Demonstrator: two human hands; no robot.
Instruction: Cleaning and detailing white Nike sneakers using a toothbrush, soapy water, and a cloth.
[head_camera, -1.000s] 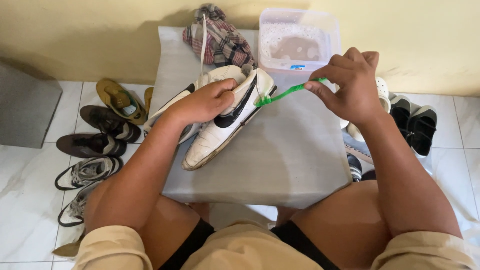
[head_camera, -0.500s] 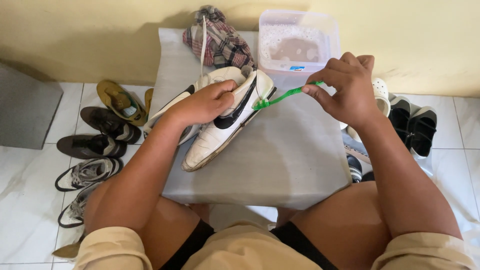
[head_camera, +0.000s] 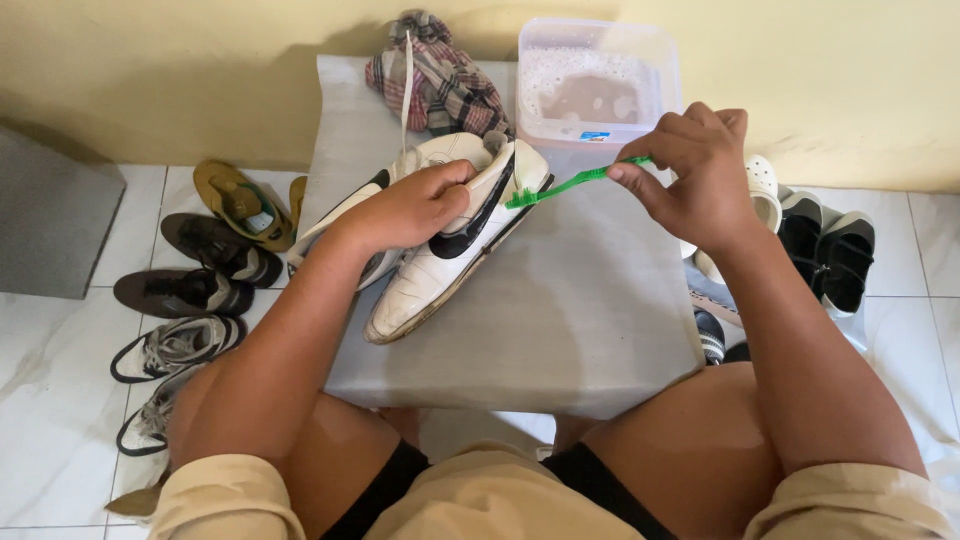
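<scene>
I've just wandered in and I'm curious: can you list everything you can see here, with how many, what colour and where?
sneaker: one, white with black, on the table under the left hand
toothbrush: one, green, bristles at the sneaker's heel
table: one, grey cover, centre
plastic tub: one, clear, foamy water, far right of table
checked cloth: one, red-grey, far edge of table
shoes and sandals: several, brown, black, grey, floor left
shoes: several, black and white, floor right
left hand: steadies the sneaker
right hand: pinches the toothbrush handle
</scene>
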